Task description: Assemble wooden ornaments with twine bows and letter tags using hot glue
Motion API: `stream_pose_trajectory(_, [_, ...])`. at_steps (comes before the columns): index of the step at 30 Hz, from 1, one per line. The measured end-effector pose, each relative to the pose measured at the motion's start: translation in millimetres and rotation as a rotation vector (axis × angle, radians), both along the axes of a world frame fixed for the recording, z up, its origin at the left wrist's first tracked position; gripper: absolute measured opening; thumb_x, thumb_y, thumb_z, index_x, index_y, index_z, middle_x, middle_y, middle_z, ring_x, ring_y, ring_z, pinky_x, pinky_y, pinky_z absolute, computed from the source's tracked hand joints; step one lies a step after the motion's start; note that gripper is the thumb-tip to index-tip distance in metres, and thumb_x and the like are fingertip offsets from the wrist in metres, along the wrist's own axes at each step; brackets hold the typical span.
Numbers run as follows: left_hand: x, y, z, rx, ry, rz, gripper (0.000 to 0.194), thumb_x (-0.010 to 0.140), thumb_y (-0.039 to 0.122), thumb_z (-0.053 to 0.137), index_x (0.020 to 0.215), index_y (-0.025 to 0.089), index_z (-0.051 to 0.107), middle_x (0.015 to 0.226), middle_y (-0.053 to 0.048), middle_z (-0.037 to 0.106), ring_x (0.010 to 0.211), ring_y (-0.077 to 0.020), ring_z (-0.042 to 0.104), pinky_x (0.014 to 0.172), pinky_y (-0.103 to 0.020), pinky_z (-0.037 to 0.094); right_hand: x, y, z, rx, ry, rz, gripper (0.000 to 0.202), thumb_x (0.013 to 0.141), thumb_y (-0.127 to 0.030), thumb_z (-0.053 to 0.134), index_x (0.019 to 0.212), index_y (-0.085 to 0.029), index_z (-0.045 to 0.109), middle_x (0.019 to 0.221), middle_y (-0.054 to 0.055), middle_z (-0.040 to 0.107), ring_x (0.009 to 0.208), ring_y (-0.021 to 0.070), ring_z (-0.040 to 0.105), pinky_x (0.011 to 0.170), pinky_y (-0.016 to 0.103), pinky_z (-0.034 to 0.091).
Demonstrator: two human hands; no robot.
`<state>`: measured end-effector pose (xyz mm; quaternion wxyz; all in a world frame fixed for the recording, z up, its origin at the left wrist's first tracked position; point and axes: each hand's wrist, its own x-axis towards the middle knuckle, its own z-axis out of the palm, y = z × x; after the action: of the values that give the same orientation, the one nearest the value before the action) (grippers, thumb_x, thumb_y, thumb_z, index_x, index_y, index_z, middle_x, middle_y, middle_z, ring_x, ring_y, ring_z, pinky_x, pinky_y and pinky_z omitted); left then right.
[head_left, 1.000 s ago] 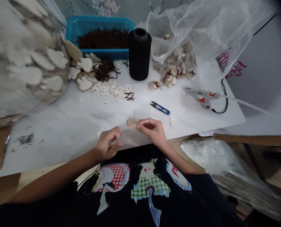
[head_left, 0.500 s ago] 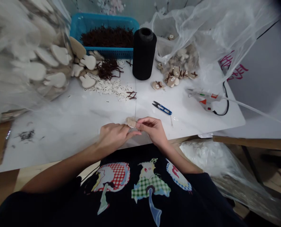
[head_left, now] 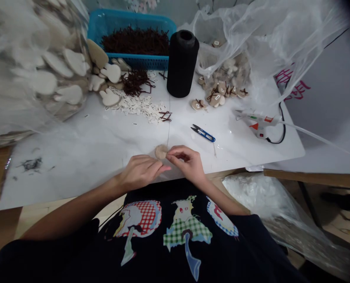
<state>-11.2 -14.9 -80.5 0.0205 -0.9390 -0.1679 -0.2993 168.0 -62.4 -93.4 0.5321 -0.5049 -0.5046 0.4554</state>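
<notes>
Nearest is a dark shirt (head_left: 189,243) with bright pictures on it. Past it, the right hand (head_left: 188,162) pinches the right edge of a small round tan piece (head_left: 161,151) between thumb and fingers. That piece is between the hands, near the front edge of the white table (head_left: 104,151). The left hand (head_left: 142,171) is just beside it, fingers bent; I cannot tell if it grips anything. A thin dark thread (head_left: 168,135) runs from near the piece toward a tall black thread cone (head_left: 182,67). Farther on lie blue thread snips (head_left: 203,133), then a glue gun (head_left: 259,124) to the right. Little white tags (head_left: 139,106) lie in a pile to the left. Behind them, a blue basket (head_left: 94,19) holds brown strings (head_left: 136,41).
</notes>
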Motion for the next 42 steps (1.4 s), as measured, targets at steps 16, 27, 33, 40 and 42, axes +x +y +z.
stream_pose_trajectory(16, [11, 8, 1.9, -0.328, -0.036, -0.068, 0.038, 0.099, 0.036, 0.036, 0.073, 0.016, 0.056, 0.056, 0.002, 0.057, 0.049, -0.0097, 0.052, 0.049, -0.023, 0.039, 18, -14, -17.1, 0.324, -0.314, 0.219, 0.01, 0.087, -0.02, 0.06, 0.088, -0.019, 0.07, 0.103, 0.008, 0.058, 0.089, 0.0138, 0.061, 0.081, 0.031, 0.056])
stream_pose_trajectory(27, [46, 88, -13.7, -0.336, 0.302, -0.397, 0.058, 0.098, 0.048, 0.027, 0.055, 0.018, 0.052, 0.05, -0.002, 0.053, 0.054, -0.0162, 0.047, 0.06, -0.031, 0.038, 70, 16, -12.3, 0.274, -0.475, 0.326, 0.013, 0.09, -0.024, 0.057, 0.089, -0.02, 0.07, 0.111, 0.01, 0.06, 0.102, 0.018, 0.06, 0.088, 0.036, 0.052])
stream_pose_trajectory(33, [39, 87, -10.3, -0.338, 0.238, -0.413, 0.039, 0.088, 0.046, 0.053, 0.061, 0.018, 0.05, 0.068, -0.005, 0.059, 0.07, -0.0179, 0.053, 0.065, -0.03, 0.042, 76, 48, -11.1, 0.366, -0.68, 0.372, 0.015, 0.089, -0.023, 0.057, 0.088, -0.018, 0.07, 0.124, 0.012, 0.054, 0.113, 0.0219, 0.05, 0.098, 0.042, 0.046])
stream_pose_trajectory(40, [24, 78, -9.7, -0.565, 0.138, -0.479, 0.031, 0.083, 0.04, 0.063, 0.071, 0.018, 0.044, 0.101, -0.013, 0.063, 0.086, -0.0182, 0.057, 0.08, -0.033, 0.047, 63, 51, -13.5, 0.348, -0.764, 0.326, 0.017, 0.09, -0.025, 0.055, 0.086, -0.019, 0.071, 0.117, 0.012, 0.055, 0.104, 0.0218, 0.05, 0.092, 0.042, 0.045])
stream_pose_trajectory(42, [23, 79, -9.2, -0.576, 0.134, -0.469, 0.033, 0.083, 0.039, 0.063, 0.07, 0.018, 0.041, 0.098, -0.012, 0.065, 0.084, -0.0176, 0.057, 0.078, -0.032, 0.047, 59, 49, -14.2, 0.317, -0.723, 0.265, 0.015, 0.09, -0.025, 0.056, 0.085, -0.019, 0.069, 0.109, 0.011, 0.058, 0.098, 0.0207, 0.053, 0.09, 0.04, 0.045])
